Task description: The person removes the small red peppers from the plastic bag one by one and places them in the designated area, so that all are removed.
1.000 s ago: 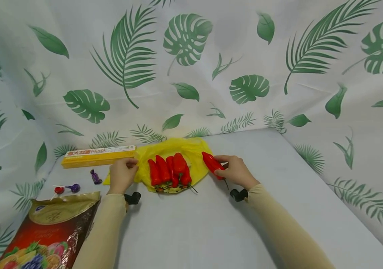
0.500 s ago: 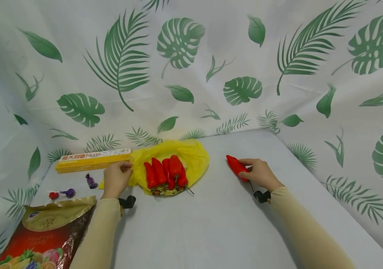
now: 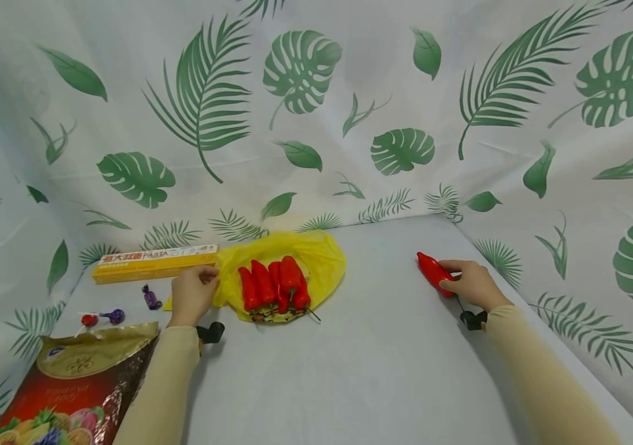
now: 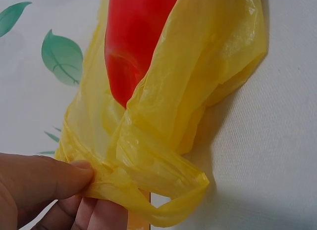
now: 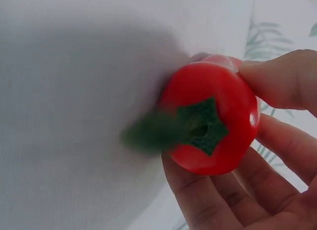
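Several red peppers (image 3: 263,283) lie side by side on a spread yellow plastic bag (image 3: 324,262) at the back of the table. My left hand (image 3: 191,296) pinches the bag's left edge between thumb and fingers; the left wrist view shows the bunched yellow film (image 4: 148,185) with one pepper (image 4: 133,37) inside. Off to the right, my right hand (image 3: 473,284) grips a single red pepper (image 3: 433,273). In the right wrist view its green calyx (image 5: 203,126) faces the camera, with the stem blurred, and thumb and fingers curl round its body.
A yellow and white pasta box (image 3: 155,264) lies behind my left hand. Nearer are a purple wrapped candy (image 3: 151,298), a red lollipop (image 3: 89,320) and a purple one (image 3: 116,316). A red and gold candy bag (image 3: 72,389) lies at front left. Leaf-print cloth walls the table.
My right hand has carried the single pepper rightward, away from the yellow bag. The left hand keeps its pinch on the bag's edge, and the other peppers stay put.
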A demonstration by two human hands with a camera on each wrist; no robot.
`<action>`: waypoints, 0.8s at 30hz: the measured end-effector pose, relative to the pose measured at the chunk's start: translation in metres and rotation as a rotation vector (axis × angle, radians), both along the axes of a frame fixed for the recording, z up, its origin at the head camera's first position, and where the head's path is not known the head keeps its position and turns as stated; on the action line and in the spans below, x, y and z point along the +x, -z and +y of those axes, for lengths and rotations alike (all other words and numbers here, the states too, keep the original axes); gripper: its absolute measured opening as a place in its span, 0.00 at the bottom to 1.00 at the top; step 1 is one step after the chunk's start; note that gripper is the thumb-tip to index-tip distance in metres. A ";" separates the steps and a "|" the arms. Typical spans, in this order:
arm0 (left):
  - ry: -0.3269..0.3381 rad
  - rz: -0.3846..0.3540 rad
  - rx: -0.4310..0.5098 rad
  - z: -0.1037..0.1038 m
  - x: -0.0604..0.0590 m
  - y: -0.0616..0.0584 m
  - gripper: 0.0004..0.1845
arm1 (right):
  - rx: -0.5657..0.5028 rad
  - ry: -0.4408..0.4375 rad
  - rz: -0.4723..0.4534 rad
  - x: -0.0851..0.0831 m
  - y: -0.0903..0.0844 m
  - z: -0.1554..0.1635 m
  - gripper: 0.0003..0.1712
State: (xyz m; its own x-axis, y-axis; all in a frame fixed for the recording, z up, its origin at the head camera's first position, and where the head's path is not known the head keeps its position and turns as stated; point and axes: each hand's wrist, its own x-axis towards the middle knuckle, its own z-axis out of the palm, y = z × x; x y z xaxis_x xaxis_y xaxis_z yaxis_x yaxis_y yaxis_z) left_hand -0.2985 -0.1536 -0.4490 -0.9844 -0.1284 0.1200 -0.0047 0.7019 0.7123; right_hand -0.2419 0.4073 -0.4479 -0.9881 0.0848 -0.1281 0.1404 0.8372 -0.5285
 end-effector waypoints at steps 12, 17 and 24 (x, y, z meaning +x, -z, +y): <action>-0.004 0.019 0.005 0.000 -0.006 0.000 0.11 | 0.011 0.015 -0.033 -0.001 -0.006 0.015 0.38; -0.006 0.031 0.007 0.000 -0.006 0.002 0.11 | 0.056 0.037 0.010 -0.003 -0.016 0.005 0.39; -0.023 0.028 0.019 0.000 -0.006 0.004 0.11 | 0.062 -0.007 0.193 -0.016 -0.023 -0.038 0.37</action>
